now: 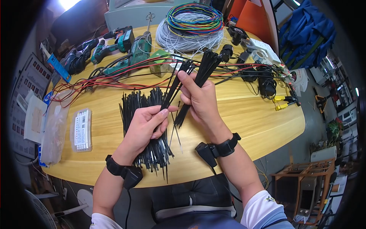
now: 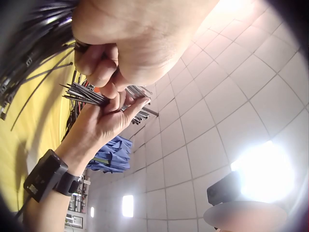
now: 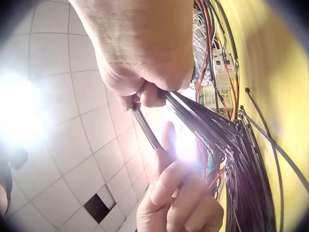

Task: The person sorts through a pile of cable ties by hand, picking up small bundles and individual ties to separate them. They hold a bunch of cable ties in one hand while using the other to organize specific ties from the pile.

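Black cable ties lie in a thick pile (image 1: 154, 154) on the table, beneath and beside my left hand (image 1: 145, 124). That hand pinches the lower part of a thin bundle of cable ties (image 1: 175, 84) between thumb and fingers. My right hand (image 1: 202, 97) grips a thicker bundle of cable ties (image 1: 209, 63), heads up and tails slanting down. Its thumb and fingers also hold the upper part of the thin bundle. In the right wrist view, the thin bundle (image 3: 147, 128) spans both hands. A few loose ties (image 1: 176, 135) hang or lie below the hands.
Red and black wires (image 1: 126, 84) cross the table behind the hands. Further back are power drills (image 1: 139, 49) and coiled cable (image 1: 190, 34). A flat clear case (image 1: 81, 129) and a plastic bag (image 1: 57, 131) lie at left; yellow-handled clips (image 1: 282, 103) sit near the right edge.
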Demonstrator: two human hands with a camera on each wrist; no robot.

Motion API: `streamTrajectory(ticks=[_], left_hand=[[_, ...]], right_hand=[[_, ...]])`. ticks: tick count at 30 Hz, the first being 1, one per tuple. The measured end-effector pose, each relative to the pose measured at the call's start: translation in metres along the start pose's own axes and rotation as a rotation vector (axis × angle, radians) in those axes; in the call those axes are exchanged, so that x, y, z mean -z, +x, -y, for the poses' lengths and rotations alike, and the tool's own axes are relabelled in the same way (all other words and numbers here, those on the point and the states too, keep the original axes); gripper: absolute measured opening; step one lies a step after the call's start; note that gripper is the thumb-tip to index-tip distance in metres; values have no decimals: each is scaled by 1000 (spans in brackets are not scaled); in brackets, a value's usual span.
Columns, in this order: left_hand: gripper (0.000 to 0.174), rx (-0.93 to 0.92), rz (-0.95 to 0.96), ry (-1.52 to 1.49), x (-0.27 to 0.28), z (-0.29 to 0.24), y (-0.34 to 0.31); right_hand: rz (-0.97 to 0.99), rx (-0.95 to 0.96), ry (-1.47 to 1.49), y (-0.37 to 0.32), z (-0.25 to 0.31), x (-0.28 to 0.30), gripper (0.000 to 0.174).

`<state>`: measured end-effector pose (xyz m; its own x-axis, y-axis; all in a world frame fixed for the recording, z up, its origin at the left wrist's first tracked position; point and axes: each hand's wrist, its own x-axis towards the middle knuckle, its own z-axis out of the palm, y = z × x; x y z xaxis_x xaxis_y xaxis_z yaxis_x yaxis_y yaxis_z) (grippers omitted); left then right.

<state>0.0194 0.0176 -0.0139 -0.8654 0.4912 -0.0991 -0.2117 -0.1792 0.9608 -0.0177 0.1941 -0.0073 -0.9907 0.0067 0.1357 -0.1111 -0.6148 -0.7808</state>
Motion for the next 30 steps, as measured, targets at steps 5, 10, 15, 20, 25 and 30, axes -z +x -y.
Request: streamTrajectory(ticks=[5, 10, 15, 20, 25, 30], left_hand=[[34, 14, 81, 27, -1, -2, -1], [35, 7, 89, 21, 1, 0, 0], [35, -6, 72, 18, 1, 1, 0], [34, 29, 104, 47, 1, -4, -1], [39, 47, 185, 4, -2, -3, -3], [40, -24, 121, -141, -3, -3, -4]], right_hand=[[13, -45, -12, 1, 3, 0, 20], [8, -39, -48, 1, 3, 0, 23], [-4, -56, -123, 2, -2, 2, 14], [1, -95, -155, 0, 3, -2, 16], [61, -151, -222, -1, 7, 0, 15], [223, -311, -389, -6, 2, -5, 22]])
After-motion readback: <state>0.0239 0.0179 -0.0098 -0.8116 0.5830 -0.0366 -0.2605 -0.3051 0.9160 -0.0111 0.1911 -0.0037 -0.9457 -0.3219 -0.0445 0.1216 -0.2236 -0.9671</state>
